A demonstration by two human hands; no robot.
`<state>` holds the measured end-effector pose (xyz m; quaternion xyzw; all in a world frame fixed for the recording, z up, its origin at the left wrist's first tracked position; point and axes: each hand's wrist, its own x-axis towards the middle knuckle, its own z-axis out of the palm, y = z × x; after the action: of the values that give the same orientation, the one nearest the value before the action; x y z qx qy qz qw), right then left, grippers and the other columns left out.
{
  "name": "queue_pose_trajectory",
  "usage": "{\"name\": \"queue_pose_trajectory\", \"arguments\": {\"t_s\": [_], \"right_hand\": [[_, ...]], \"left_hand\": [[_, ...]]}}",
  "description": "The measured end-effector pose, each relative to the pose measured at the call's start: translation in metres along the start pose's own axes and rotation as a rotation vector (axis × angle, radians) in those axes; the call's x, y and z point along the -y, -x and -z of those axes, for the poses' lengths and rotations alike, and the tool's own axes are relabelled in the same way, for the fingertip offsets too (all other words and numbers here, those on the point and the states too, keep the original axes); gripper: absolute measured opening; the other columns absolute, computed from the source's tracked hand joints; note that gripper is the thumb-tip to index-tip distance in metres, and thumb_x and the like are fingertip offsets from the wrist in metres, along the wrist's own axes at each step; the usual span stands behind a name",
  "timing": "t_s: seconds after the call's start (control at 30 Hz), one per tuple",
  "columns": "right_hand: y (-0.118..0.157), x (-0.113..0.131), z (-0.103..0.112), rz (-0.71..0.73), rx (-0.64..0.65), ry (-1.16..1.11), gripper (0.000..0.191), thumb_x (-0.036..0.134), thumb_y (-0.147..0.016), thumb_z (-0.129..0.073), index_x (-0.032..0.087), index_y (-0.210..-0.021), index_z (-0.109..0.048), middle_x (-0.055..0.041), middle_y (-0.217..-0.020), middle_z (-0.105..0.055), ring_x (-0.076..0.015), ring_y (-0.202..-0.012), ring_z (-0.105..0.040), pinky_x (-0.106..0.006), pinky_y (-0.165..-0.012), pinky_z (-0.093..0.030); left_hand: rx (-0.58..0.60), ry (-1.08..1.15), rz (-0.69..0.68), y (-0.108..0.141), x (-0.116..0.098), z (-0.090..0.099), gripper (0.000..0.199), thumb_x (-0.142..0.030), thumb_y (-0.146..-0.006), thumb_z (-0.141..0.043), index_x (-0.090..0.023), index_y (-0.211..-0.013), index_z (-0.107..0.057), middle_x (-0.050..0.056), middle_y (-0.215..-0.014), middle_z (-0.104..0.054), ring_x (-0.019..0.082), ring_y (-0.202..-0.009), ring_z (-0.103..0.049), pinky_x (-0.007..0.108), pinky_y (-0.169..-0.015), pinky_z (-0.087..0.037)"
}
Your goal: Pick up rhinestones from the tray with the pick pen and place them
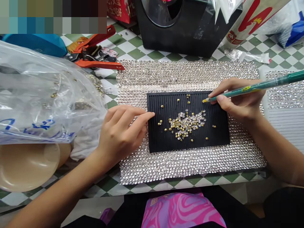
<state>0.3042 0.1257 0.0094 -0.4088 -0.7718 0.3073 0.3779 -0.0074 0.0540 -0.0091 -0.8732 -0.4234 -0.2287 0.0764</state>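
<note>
My right hand is closed around a green pen-like stick. Its yellowish tip points left, over the upper right part of a black ridged tray. A loose heap of small rhinestones, some clear face up and some gold-backed, lies in the middle of this tray, with a few scattered apart. My left hand rests at the tray's left edge, index fingertip touching the rim and the other fingers loosely curled; I see nothing held in it. Beneath the tray spreads a sheet covered in rows of sparkling rhinestones.
A clear plastic bag with gold bits lies at left, above a beige bowl. Orange-handled pliers and a black box-shaped device stand behind the sheet. At right is a white ridged board partly covered with stones.
</note>
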Motion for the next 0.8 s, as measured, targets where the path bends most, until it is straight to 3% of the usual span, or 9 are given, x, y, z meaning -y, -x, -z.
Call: {"name": "queue_pose_trajectory", "arguments": {"t_s": [0.23,0.6,0.8], "right_hand": [[0.0011,0.0,0.0003,0.021,-0.014,-0.031,0.015,0.013,-0.078,-0.063,0.025,-0.079,-0.072,0.0034,-0.07,-0.07,-0.0105,-0.059,-0.063,-0.027,-0.052,-0.047],[0.0005,0.0009,0.0013,-0.02,-0.015,0.006,0.014,0.015,-0.077,-0.064,0.028,-0.077,-0.071,0.0016,-0.07,-0.07,-0.0149,-0.059,-0.064,-0.032,-0.053,-0.052],[-0.0027,-0.0063,-0.004,-0.033,-0.303,0.109,0.009,0.018,-0.081,-0.064,0.021,-0.079,-0.073,-0.0002,-0.074,-0.072,-0.0123,-0.061,-0.067,-0.029,-0.058,-0.055]], "left_hand": [[-0.036,0.003,-0.015,-0.0003,0.0013,-0.0004,0.031,-0.004,-0.083,-0.058,-0.021,-0.108,-0.063,0.004,-0.092,-0.07,0.021,-0.083,-0.064,0.037,-0.078,-0.05],[-0.027,-0.009,-0.015,-0.0002,0.0,-0.0009,0.03,-0.005,-0.085,-0.058,-0.021,-0.109,-0.062,0.003,-0.092,-0.07,0.021,-0.084,-0.065,0.037,-0.079,-0.051],[-0.011,-0.012,-0.012,0.0002,0.0007,-0.0005,0.03,-0.005,-0.085,-0.057,-0.02,-0.11,-0.062,0.004,-0.093,-0.07,0.022,-0.085,-0.064,0.039,-0.08,-0.052]]}}
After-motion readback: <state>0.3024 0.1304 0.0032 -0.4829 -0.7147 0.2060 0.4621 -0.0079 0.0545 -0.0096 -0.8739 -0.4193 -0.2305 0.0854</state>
